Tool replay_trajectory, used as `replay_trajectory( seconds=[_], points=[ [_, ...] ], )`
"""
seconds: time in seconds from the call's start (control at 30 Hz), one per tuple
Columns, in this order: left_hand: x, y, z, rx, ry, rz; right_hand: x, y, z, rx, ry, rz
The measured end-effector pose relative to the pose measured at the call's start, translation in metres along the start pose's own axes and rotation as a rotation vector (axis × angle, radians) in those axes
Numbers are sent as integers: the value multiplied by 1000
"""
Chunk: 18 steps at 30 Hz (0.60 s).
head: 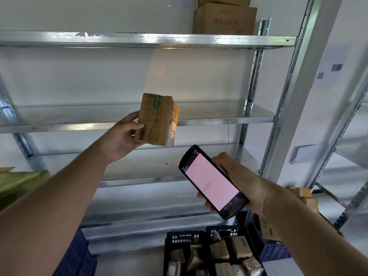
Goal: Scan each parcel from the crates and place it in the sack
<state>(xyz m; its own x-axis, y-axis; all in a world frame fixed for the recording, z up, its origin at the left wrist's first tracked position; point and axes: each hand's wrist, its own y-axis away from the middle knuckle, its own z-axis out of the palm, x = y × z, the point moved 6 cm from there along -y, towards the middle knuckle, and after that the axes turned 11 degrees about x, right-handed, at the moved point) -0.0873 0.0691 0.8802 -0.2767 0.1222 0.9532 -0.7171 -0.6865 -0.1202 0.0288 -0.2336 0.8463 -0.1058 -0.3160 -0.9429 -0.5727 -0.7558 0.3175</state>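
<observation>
My left hand [121,136] grips a small brown cardboard parcel [157,119] raised in front of the metal shelves, a barcode on its lower left edge. My right hand [245,186] holds a black handheld scanner [212,181], its pale pink screen facing me. The scanner's red cross [162,75] falls on the wall above the parcel, not on the parcel. Below, a dark crate [179,238] holds several brown parcels [219,251]. A yellow-green sack [18,182] shows at the left edge.
Metal shelving [139,39] fills the wall ahead, with cardboard boxes [225,18] on its top level. A blue crate [73,255] stands at lower left and another blue crate [274,251] behind the dark one. More boxes [302,196] sit on the right rack.
</observation>
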Motion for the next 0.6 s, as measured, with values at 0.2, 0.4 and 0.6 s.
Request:
replay_trajectory(
  seconds=[0.2, 0.4, 0.6],
  points=[
    [-5, 4, -3, 18, -24, 8, 10, 2, -3, -40, 51, 50],
    [-10, 6, -4, 71, -58, 5, 16, 8, -8, -63, 66, 55],
    [-18, 10, 1, 109, -114, -7, 18, 14, -11, -89, 57, 56]
  ],
)
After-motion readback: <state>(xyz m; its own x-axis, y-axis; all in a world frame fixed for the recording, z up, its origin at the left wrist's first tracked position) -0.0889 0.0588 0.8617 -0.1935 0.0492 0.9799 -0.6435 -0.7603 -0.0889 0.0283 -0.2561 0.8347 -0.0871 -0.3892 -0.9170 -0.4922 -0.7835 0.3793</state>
